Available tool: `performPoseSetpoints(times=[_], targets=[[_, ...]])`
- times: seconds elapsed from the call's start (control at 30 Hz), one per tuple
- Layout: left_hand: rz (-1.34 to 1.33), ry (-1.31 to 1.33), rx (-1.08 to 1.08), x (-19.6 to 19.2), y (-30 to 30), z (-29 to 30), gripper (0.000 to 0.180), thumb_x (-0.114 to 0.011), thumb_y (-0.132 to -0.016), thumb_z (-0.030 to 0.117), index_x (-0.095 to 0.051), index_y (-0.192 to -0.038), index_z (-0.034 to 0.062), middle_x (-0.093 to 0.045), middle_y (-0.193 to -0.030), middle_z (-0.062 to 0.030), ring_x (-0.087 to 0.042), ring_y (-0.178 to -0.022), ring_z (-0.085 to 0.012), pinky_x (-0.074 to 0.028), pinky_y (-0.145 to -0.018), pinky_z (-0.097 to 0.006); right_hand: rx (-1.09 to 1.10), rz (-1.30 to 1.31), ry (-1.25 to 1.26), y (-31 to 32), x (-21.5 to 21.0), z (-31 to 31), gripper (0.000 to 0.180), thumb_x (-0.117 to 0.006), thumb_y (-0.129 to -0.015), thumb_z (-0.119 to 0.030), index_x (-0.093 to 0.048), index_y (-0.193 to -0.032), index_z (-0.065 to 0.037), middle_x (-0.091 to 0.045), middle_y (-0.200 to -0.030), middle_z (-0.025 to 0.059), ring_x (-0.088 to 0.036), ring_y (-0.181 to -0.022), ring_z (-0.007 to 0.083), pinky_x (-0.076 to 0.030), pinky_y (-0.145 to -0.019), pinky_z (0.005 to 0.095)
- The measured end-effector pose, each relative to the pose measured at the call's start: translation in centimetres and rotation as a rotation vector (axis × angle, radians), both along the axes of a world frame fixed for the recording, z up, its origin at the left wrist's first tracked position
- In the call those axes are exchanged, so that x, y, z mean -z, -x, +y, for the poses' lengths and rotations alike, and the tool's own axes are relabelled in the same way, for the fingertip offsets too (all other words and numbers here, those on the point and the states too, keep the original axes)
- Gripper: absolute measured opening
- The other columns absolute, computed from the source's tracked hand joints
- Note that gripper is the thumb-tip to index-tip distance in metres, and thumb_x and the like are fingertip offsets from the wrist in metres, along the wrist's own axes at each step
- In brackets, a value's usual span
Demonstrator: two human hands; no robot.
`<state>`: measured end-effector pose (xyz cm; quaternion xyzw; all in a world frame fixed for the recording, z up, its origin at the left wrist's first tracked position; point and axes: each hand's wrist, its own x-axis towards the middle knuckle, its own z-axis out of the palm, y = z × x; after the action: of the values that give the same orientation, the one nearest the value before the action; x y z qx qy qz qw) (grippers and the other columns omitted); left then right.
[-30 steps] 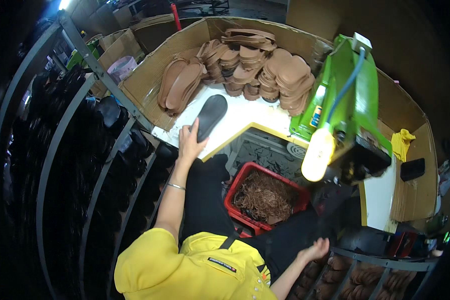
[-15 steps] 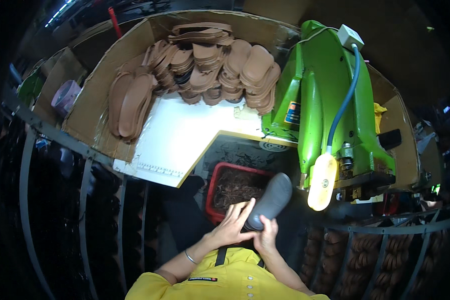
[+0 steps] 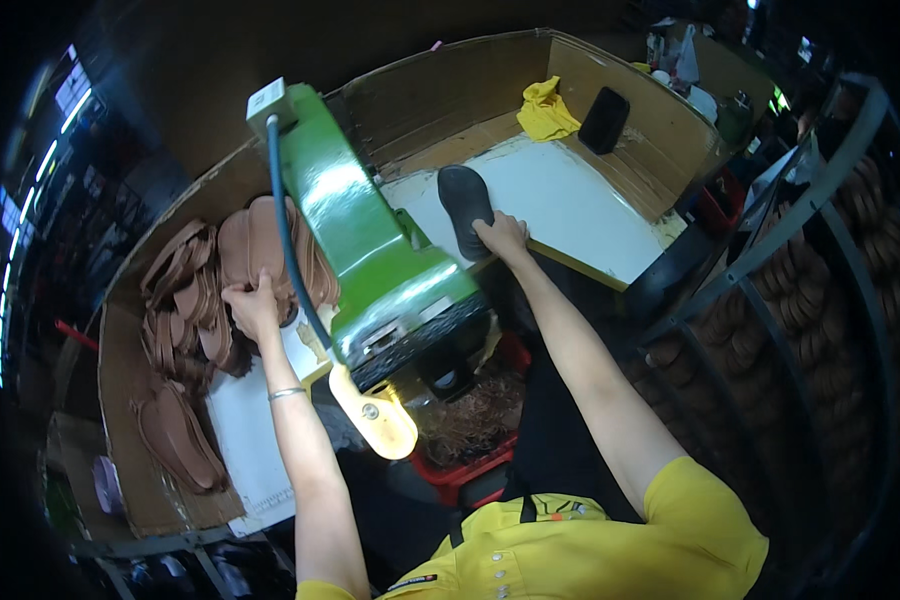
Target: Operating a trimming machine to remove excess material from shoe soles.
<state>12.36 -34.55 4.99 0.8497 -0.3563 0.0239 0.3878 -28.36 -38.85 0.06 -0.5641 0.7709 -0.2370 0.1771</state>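
My right hand (image 3: 505, 237) grips the near end of a dark grey shoe sole (image 3: 463, 198), thumb on top, over the white tabletop right of the green machine (image 3: 375, 240). On the other side of the machine, my left hand (image 3: 255, 308) is at the near edge of a pinkish-brown shoe sole (image 3: 248, 245) on the piles, its fingers closed on that edge. More brown soles (image 3: 195, 290) are stacked around it, and a pair of brown soles (image 3: 177, 437) lies apart, nearer me.
A lit yellow lamp (image 3: 380, 420) on a blue cable hangs at the machine's front. Below is a red bin (image 3: 460, 475) of brown scraps. Cardboard walls (image 3: 440, 85) surround the table; a yellow cloth (image 3: 548, 112) and black phone-like slab (image 3: 605, 120) are at back right. Racks of soles stand at right.
My view has turned right. My hands, both at the grey sole before, have parted: the right carried it to the tabletop's right side, the left reached to the brown soles.
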Motion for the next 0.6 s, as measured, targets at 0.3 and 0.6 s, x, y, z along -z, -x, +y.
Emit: performPoseSetpoints(times=[0.3, 0.6], targets=[[0.498, 1.254, 0.192, -2.1, 2.1, 14.2, 0.038, -0.067, -0.082, 0.002, -0.044, -0.112, -0.0057, -0.055, -0.107, -0.0217, -0.06, -0.094, -0.0248, -0.053, -0.084, -0.037, 0.117, -0.018, 0.311, -0.2, 3.5, 2.5, 0.063, -0.063, -0.078, -0.043, -0.052, -0.122, 0.001, -0.053, -0.115, 0.0225, -0.048, -0.112, 0.0391, -0.037, -0.096, 0.05], [0.967, 0.697, 0.461, 0.4, 15.2, 26.5, 0.044, -0.063, -0.076, -0.008, -0.047, -0.117, -0.0063, -0.058, -0.106, -0.0131, -0.058, -0.097, -0.0187, -0.047, -0.087, -0.03, -0.951, -1.101, -0.283, -4.7, 3.9, 26.8, 0.05, -0.071, -0.081, -0.013, -0.051, -0.123, 0.004, -0.055, -0.117, 0.007, -0.051, -0.111, 0.0149, -0.044, -0.091, 0.0311]])
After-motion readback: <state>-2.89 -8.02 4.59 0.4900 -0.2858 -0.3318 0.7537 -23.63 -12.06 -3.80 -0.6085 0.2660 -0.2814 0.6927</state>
